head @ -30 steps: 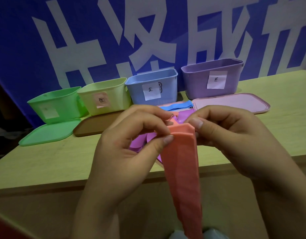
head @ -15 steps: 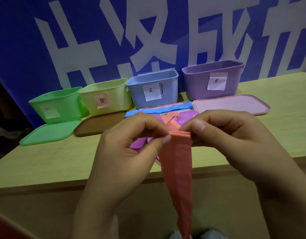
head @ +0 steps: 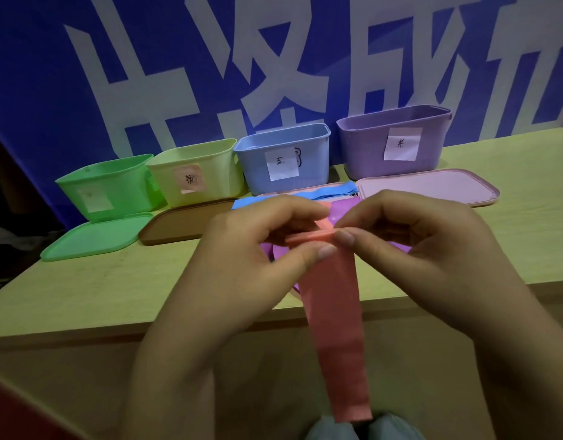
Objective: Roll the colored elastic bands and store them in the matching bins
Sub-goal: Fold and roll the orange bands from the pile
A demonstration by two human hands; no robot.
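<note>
head view, near to far. pink band (head: 334, 328): tail hangs below the table (head: 83, 296) edge, shorter than a second ago; top now a flat fold, so rolling has begun. left hand (head: 242, 265), right hand (head: 416, 249): both pinch that fold. purple bands (head: 343, 208), blue band (head: 321, 195): loose on table, awaiting. far row: green bin (head: 105, 188), yellow bin (head: 204, 176), blue bin (head: 283, 154), purple bin (head: 394, 134).

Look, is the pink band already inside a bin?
No, the pink band hangs down in front of the table, pinched at its top by the left hand and right hand.
</note>
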